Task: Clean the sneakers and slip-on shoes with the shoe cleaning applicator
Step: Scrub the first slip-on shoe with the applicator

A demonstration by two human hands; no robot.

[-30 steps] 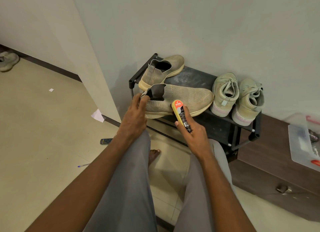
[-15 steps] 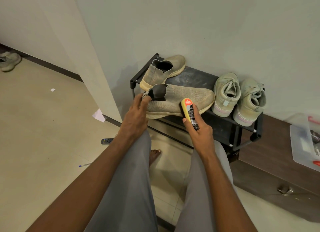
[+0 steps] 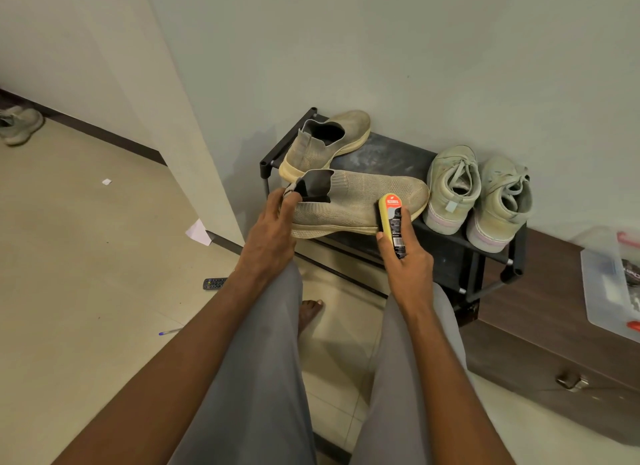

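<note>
Since a second ago, our right hand has slid the shoe cleaning applicator along the near slip-on shoe from its middle toward the toe, where the yellow sponge head now presses against the side of the knit upper, just above the pale sole. Our right grip is curled round the black body of the applicator, thumb on its left edge, fingers wrapped behind. Our left hand pinches the heel collar of that same shoe, fingertips at the dark opening, and the shoe lies along the front edge of the black shoe rack, toe pointing right. Behind it on the rack sits the second slip-on shoe, angled toward the wall. At the right end of the rack stands a pair of pale sneakers, side by side, heels toward us. Right of the rack is a brown cabinet carrying a clear plastic box. Left of the rack, on the floor, lie a remote control, a pen and a scrap of paper.
</note>
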